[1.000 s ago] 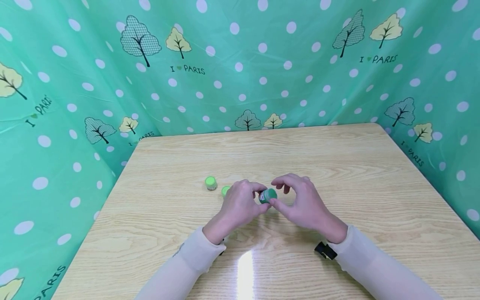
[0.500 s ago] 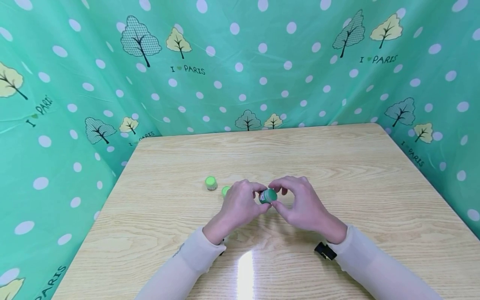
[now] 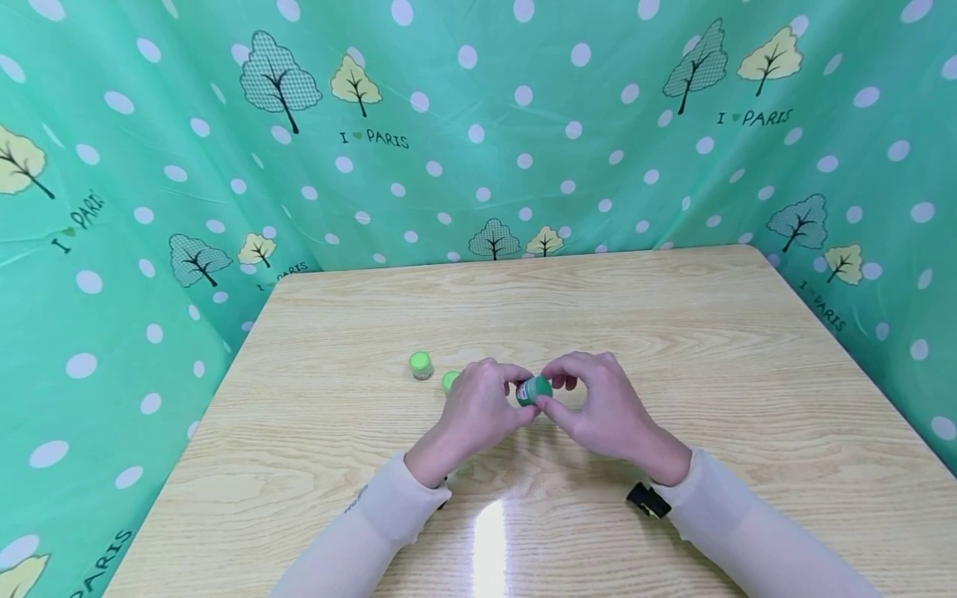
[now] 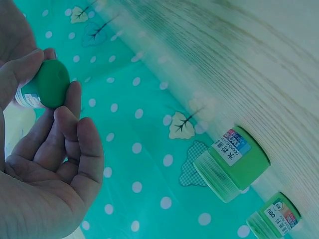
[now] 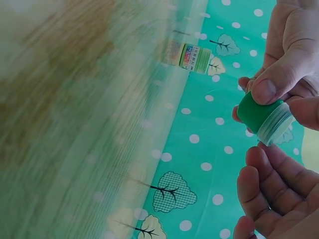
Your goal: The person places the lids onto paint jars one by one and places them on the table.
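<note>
Between both hands, above the table, a small dark green paint jar (image 3: 534,390) is tilted with its top end to the right. My left hand (image 3: 482,407) grips the jar body, its thumb pressed on the green side in the right wrist view. At the other end my right hand (image 3: 606,407) has its thumb and a fingertip on the ribbed translucent lid (image 5: 275,123). The other right fingers are bent and apart from the jar. The left wrist view shows the rounded green base (image 4: 54,84); the left palm hides part of the jar in the head view.
Two lighter green paint jars stand upright on the wooden table (image 3: 359,465) left of the hands. One jar (image 3: 421,365) is farther left; the nearer jar (image 3: 449,380) is partly hidden by the left hand. A polka-dot curtain (image 3: 478,133) hangs behind the table.
The right fingers, spread above the lid a second ago, have come in around it and shifted slightly. The left hand and the jar stay in about the same place.
</note>
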Available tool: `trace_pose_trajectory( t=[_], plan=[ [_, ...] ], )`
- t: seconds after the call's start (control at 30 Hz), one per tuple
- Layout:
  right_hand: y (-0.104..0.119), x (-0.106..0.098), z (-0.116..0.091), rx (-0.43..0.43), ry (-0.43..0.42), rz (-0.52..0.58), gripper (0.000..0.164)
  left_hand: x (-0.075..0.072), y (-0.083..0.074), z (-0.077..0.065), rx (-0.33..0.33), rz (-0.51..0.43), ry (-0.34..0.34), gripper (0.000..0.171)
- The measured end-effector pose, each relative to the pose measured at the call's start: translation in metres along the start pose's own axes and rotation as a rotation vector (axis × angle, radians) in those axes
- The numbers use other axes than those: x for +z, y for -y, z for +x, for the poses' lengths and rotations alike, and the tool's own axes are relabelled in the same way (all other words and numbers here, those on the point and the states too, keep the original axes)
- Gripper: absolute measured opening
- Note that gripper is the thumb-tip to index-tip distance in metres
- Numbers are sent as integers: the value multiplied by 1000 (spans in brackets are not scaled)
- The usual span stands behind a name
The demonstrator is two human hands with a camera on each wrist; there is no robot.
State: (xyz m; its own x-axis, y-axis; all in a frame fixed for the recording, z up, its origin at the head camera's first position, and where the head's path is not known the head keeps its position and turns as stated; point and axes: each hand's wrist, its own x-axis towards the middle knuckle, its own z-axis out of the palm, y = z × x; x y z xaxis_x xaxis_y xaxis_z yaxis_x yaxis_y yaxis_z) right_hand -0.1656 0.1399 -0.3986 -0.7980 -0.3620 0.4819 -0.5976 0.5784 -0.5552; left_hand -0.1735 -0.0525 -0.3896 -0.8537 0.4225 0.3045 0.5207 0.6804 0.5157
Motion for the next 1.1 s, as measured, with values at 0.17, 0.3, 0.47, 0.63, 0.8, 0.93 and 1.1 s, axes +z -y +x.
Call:
trace_pose_trajectory(
  t=[0.17,0.3,0.47,0.63,0.8,0.93,1.1],
  plan=[
    [0,1,0,12,-16,-6,20,0,0,0,-2,6,-2,21],
    [0,1,0,22,-23,-14,19,0,0,0,-1,7,-5,21],
    [0,0,1,49,-27,-38,17,0,-1,-1,8,17,-13,21],
    [1,0,0,79,-23,-42,22,1,-1,-1,11,17,-15,21],
    [0,0,0,97,-24,-38,27,1,-1,-1,14,17,-17,21],
    [0,-1,0,114,-30,-38,27,1,0,-1,18,16,-17,20],
    [-1,-2,0,55,-33,-18,29,1,0,-1,18,19,-19,20]
  ],
)
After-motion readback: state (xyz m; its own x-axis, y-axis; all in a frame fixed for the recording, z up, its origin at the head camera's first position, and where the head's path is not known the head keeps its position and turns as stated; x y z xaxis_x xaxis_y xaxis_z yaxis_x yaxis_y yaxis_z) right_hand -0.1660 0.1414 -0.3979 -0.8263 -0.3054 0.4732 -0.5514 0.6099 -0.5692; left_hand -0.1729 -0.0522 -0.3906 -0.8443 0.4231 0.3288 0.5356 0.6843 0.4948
